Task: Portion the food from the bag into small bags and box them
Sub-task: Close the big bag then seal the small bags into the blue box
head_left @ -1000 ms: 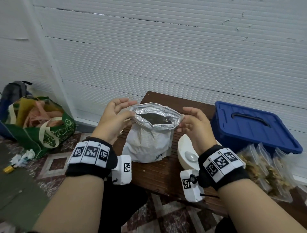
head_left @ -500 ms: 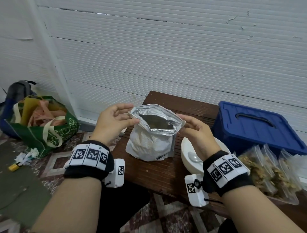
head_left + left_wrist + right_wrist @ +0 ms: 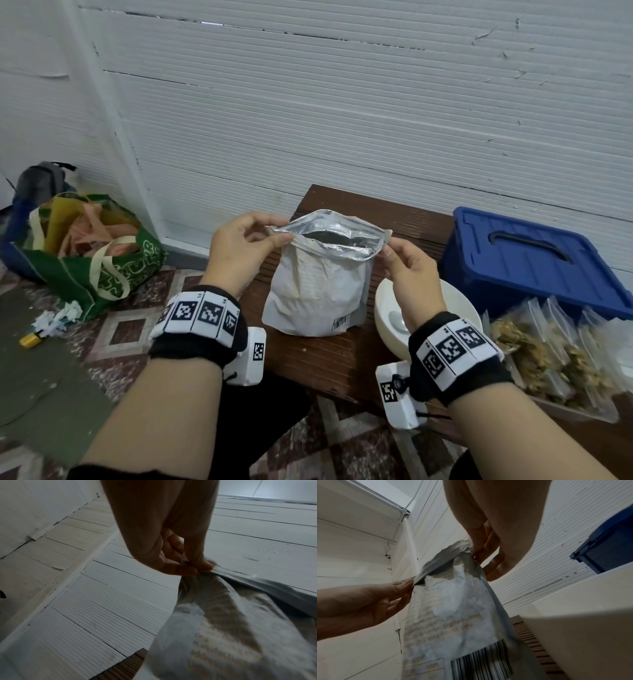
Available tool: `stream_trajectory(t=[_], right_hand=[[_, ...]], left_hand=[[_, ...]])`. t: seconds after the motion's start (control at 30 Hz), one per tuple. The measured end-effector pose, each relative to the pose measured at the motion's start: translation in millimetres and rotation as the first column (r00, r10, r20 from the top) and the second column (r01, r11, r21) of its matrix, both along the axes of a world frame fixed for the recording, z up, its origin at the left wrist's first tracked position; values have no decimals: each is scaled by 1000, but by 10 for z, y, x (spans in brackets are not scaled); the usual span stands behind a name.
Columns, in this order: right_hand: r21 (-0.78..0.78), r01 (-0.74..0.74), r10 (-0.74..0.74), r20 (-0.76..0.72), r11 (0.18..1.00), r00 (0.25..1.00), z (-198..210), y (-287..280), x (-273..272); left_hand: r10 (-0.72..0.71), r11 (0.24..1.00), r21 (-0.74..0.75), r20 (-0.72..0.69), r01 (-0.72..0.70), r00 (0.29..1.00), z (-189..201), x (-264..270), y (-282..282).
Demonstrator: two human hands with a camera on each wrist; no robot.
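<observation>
A white food bag (image 3: 317, 284) with a silver lining stands upright on the dark wooden table (image 3: 329, 356), its mouth open. My left hand (image 3: 239, 246) pinches the left corner of the bag's rim between thumb and fingers (image 3: 192, 568). My right hand (image 3: 407, 270) pinches the right corner (image 3: 476, 553). The bag (image 3: 453, 615) shows a barcode low on its front. Several filled small clear bags (image 3: 548, 346) lie at the right. A blue lidded box (image 3: 534, 260) stands behind them.
A white bowl (image 3: 387, 315) with a spoon in it sits just right of the food bag, under my right wrist. A green shopping bag (image 3: 89, 260) and a dark backpack (image 3: 41, 181) rest on the tiled floor at left. A white ribbed wall (image 3: 342, 120) backs the table.
Both hands have shifted from cupping the bag's rim to pinching its two corners and pulling them apart, which flattens the mouth. The bag stands a little taller.
</observation>
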State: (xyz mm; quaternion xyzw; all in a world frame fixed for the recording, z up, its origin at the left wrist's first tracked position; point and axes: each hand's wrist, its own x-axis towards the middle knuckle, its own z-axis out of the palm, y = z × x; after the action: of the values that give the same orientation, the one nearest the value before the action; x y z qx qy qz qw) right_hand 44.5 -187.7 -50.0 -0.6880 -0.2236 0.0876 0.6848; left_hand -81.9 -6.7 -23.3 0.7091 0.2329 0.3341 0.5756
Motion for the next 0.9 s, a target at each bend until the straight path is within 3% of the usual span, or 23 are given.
stream_trajectory(t=[0.23, 0.57, 0.8, 0.9], right_hand=[[-111, 147, -138, 83, 983, 987, -12, 44, 17], [-179, 178, -160, 109, 968, 981, 59, 70, -2], [-8, 41, -41, -45, 999, 998, 108, 25, -48], [27, 16, -15, -30, 1000, 999, 93, -3, -40]], left_hand=[[46, 998, -47, 70, -43, 996, -25, -44, 103], [22, 989, -145, 167, 2, 986, -36, -4, 113], [34, 990, -139, 163, -11, 986, -75, 9, 119], [2, 993, -118, 146, 16, 989, -76, 4, 125]])
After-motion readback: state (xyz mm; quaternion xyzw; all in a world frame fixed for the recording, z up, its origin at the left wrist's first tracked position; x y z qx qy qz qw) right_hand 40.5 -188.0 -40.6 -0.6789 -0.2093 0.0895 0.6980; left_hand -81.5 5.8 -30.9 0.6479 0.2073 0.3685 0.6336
